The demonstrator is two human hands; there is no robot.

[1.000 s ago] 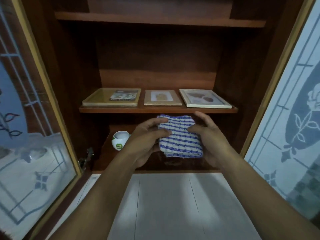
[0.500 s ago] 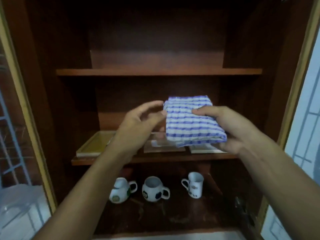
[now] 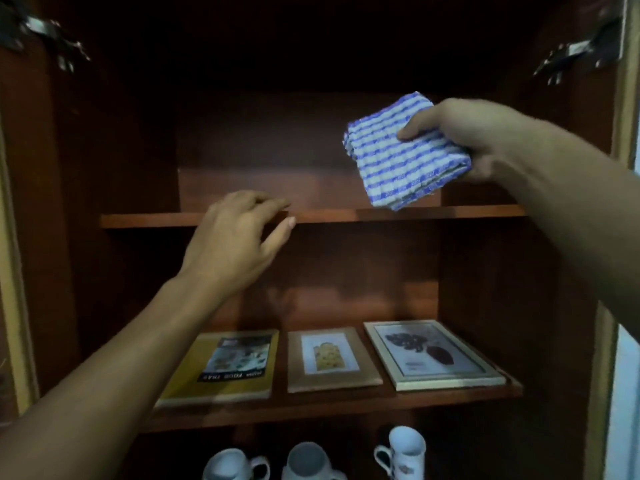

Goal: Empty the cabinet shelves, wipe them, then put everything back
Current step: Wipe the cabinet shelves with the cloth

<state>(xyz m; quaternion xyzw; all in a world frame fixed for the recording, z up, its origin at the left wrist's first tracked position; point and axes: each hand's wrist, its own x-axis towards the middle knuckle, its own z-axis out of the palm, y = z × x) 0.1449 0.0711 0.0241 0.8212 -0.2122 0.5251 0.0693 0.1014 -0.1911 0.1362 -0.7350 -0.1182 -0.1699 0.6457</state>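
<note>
My right hand [image 3: 464,140] grips a folded blue-and-white striped cloth [image 3: 403,150] and holds it in the air just above the upper shelf [image 3: 381,214], which carries nothing. My left hand [image 3: 239,237] holds nothing; its loosely bent fingers reach to the front edge of that shelf, left of the cloth. On the middle shelf [image 3: 329,408] lie a yellow book [image 3: 228,367], a brown picture frame [image 3: 330,360] and a silver picture frame [image 3: 431,353], side by side. Three white mugs [image 3: 308,459] stand on the lowest shelf.
The dark wooden cabinet is open, with metal hinges at the top left [image 3: 52,39] and top right [image 3: 571,53]. Yellow-edged door frames [image 3: 623,98] flank the opening. The upper part of the cabinet is in deep shadow.
My view has tilted upward. My right hand raised the cloth to the upper shelf level and now holds it alone. My left hand let go of it and moved to the shelf edge.
</note>
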